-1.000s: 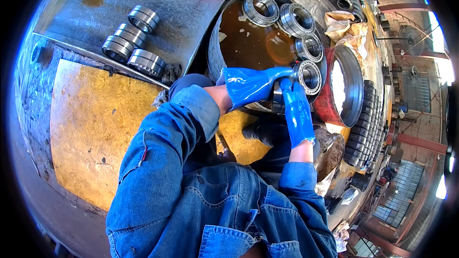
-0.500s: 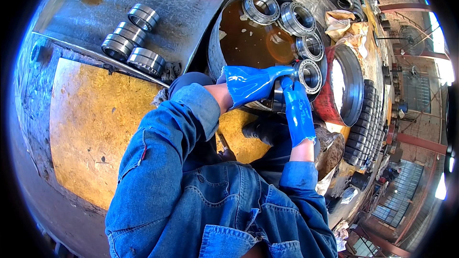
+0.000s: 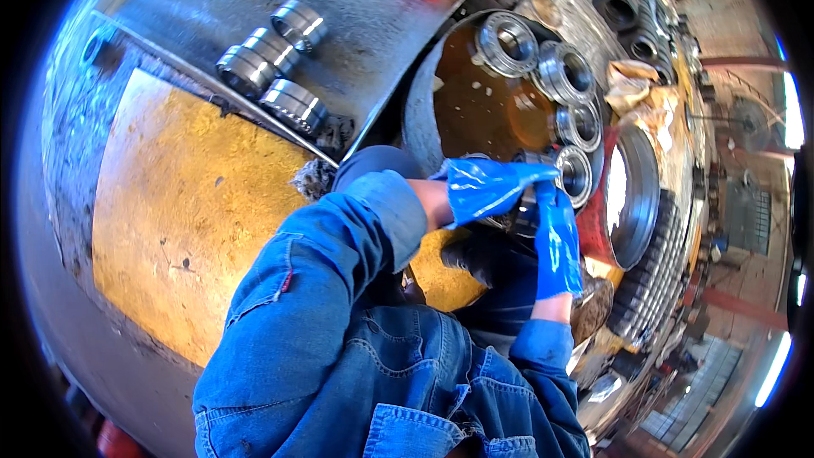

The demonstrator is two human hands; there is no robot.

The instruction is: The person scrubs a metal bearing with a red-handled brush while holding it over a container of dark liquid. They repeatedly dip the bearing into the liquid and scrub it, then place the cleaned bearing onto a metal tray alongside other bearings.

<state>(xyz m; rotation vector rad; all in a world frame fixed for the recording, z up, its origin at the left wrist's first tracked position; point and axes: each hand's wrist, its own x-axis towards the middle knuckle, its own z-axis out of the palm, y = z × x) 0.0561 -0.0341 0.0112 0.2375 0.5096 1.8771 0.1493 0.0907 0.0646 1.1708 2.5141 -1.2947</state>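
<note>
On your left lies one yellow board (image 3: 178,220); beside it, a grey tabletop (image 3: 365,59) carries four shiny rings (image 3: 292,106); next, one tub (image 3: 420,102) has four bearings (image 3: 555,72) at its right side; your left hand (image 3: 513,182) and right hand (image 3: 555,225) meet beside the nearest bearing (image 3: 568,171), its hole facing up and right, its middle line mostly sideways; I can't tell if your fingers grip; one red drum (image 3: 598,229) stands right, in a messy workshop.

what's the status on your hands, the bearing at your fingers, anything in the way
Left hand, right hand blue-gloved, together at the steel bearing, grip hidden. Bearing at right side of the drum. Possible obstacle: second bearing close beyond it.
</note>
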